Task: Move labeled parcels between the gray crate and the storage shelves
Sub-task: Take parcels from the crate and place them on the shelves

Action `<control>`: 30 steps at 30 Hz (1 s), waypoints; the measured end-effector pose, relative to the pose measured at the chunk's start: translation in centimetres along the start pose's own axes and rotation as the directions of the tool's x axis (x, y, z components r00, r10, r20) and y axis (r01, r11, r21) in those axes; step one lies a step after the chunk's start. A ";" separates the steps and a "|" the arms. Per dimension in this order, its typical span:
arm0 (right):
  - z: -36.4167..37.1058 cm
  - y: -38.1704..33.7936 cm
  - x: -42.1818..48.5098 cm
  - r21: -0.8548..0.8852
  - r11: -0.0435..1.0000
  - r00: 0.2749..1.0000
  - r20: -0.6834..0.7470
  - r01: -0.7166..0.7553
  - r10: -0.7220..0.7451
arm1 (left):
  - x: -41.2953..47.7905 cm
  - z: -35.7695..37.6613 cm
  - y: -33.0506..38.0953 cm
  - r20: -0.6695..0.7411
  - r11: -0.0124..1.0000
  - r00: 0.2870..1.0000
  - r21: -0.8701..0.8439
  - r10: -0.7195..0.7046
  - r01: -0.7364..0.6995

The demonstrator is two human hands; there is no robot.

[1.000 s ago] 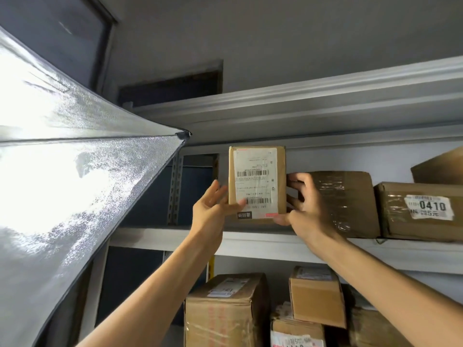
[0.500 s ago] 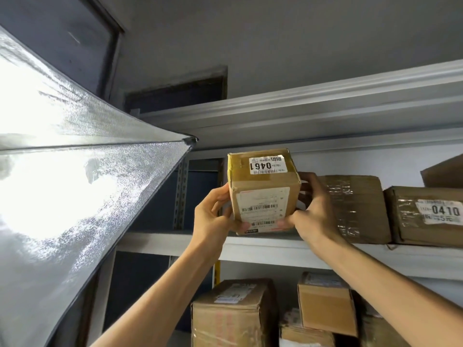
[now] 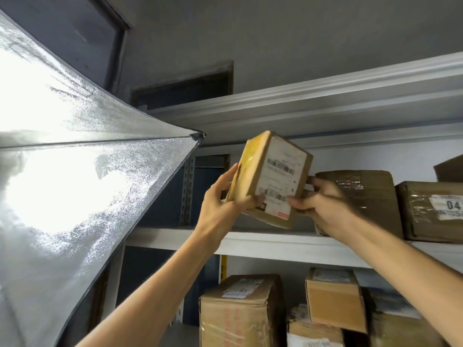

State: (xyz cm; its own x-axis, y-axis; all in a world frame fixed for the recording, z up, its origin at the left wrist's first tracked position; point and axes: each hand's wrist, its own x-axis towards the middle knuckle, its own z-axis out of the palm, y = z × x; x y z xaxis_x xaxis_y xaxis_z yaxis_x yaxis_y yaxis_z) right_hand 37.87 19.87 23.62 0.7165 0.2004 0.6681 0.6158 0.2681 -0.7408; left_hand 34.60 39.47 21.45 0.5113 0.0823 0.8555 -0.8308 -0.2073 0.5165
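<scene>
I hold the parcel tilted in the air just above the front edge of the shelf, with its label facing me. My left hand grips its left side, thumb curled onto the front, and my right hand grips its lower right corner, thumb on the label. On the shelf, a taped box stands behind my right hand.
</scene>
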 end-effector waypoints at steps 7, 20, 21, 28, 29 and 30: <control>0.7 -2.4 0.3 -0.352 0.906 0.971 0.138 0.233 -0.196 | 0.7 1.2 0.6 -0.032 0.800 0.901 -0.476 -0.432 0.367; 0.9 -0.5 1.5 -0.364 0.911 0.980 0.033 0.195 -0.196 | 1.1 -0.5 -0.5 0.014 0.968 0.975 -0.122 -0.221 0.221; 1.2 -0.1 2.0 -0.384 0.905 0.982 0.026 0.182 -0.186 | 1.4 -0.8 -0.7 -0.011 0.970 0.975 -0.104 -0.220 0.218; 3.9 4.2 7.0 -0.423 0.904 0.996 -0.022 0.066 -0.083 | 3.5 -3.2 -5.3 -0.163 0.968 0.956 0.020 -0.244 0.250; 4.2 4.9 7.7 -0.434 0.900 0.998 -0.023 0.045 -0.060 | 4.0 -3.5 -6.1 -0.173 0.964 0.952 0.034 -0.253 0.262; 4.5 5.6 8.4 -0.453 0.891 0.999 -0.032 0.022 -0.041 | 4.6 -3.8 -6.8 -0.183 0.962 0.948 0.041 -0.259 0.271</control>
State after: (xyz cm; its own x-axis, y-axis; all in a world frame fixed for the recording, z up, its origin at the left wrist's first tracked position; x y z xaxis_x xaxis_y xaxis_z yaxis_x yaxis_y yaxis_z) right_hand 45.85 27.32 25.36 0.7005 0.1593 0.6956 0.7133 -0.1840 -0.6763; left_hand 41.77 45.00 22.03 0.6600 0.3105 0.6841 -0.6515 -0.2168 0.7270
